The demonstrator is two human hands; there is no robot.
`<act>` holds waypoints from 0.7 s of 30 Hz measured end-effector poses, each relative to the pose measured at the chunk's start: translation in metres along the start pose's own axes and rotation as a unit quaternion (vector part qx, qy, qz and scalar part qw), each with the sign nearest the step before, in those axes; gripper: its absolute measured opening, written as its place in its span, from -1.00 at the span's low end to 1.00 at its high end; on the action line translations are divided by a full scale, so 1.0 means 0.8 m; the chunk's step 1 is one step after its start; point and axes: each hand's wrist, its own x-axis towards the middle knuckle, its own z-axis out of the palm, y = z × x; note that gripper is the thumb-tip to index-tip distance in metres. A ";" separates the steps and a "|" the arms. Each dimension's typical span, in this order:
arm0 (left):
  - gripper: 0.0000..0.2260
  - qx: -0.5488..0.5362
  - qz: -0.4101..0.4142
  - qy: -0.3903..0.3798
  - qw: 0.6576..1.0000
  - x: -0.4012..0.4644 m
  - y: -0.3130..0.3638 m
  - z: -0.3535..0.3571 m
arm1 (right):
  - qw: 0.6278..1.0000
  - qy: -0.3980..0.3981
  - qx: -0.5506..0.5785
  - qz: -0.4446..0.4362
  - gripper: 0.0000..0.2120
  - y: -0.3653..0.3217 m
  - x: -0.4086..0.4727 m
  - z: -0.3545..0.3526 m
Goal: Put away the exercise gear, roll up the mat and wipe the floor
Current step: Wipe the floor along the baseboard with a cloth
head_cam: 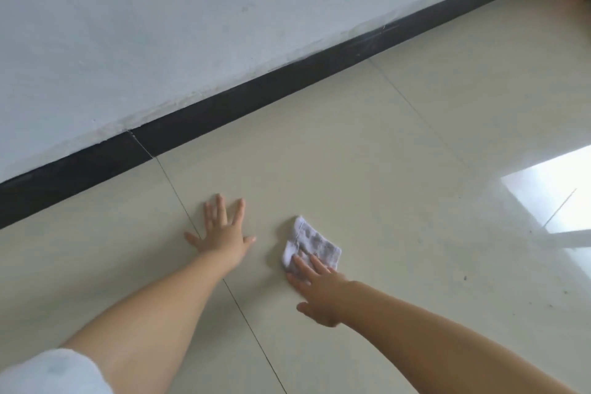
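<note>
Shiny cream floor tiles [399,144] run up to a black baseboard [224,105] under a white wall [160,25]. At the bottom left, a white sleeve [48,374] covers the top of one arm. Next, the left hand [222,233] lies flat on the floor with its fingers spread wide, holding nothing. A thin dark tile line [243,313] passes under that arm. Just to the right, a small pale purple cloth [308,243] lies folded on the floor. The right hand [319,291] is flat and open, and its fingertips [303,262] press down on the near edge of the cloth. Far right, bright light [550,192] shines on the tiles.
</note>
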 end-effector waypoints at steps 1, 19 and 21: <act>-0.33 0.001 0.002 0.001 1.000 0.001 0.000 -0.001 | 1.000 -0.008 0.006 0.007 -0.40 -0.002 0.000 -0.002; -0.30 0.127 0.008 -0.035 0.991 0.007 0.005 -0.031 | 0.950 0.305 0.069 0.010 -0.46 0.085 0.049 0.045; -0.32 0.120 0.010 -0.055 0.991 0.012 0.003 -0.039 | 0.929 0.351 0.103 0.058 -0.39 0.150 0.072 0.017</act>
